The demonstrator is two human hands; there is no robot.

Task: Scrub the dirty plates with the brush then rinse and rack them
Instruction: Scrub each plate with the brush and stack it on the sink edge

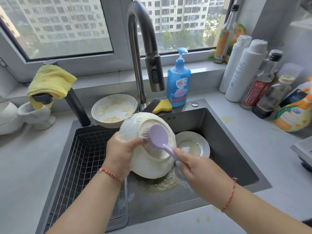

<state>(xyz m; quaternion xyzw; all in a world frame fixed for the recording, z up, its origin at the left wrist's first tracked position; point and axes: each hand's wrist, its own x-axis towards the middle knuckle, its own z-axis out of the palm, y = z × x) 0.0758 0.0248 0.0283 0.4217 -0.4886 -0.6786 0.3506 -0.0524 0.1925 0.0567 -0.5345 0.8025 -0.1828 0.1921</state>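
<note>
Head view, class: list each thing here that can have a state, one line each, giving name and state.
left hand: gripping the held plate's rim
right hand: gripping the brush handle
held plate: tilted over the sink, underside up, soapy
purple brush: bristles pressed on the plate
stacked plates: dirty, unwashed
plate in sink: dirty, lying flat
faucet: off, no water
wire rack: holds no plates
</note>
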